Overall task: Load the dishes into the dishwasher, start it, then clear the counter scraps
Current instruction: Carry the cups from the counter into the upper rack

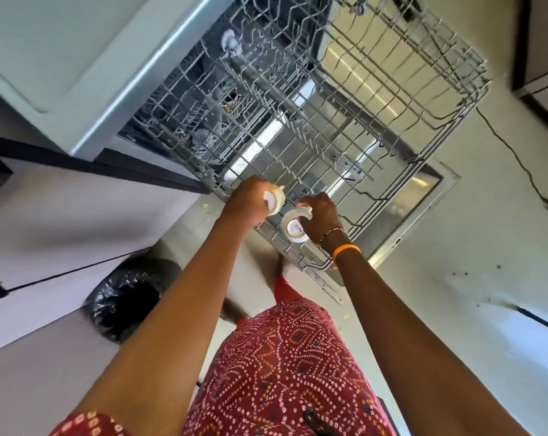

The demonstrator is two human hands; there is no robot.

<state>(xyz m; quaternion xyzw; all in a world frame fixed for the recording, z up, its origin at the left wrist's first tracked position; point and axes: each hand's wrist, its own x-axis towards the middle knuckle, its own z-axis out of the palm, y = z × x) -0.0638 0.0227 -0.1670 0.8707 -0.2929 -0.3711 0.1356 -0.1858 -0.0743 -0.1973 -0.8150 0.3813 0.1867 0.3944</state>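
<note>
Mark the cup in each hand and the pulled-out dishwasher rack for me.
Left-hand cup point(274, 201): head view, on its cream side wall beside the fingers.
Right-hand cup point(294, 229): head view, on its upturned base with the printed mark.
Dishwasher rack point(354, 171): head view, on the bare wire grid of its floor.

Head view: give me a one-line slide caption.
Each hand, left hand and right hand, lowers an upturned cup toward the pulled-out dishwasher rack.
</note>
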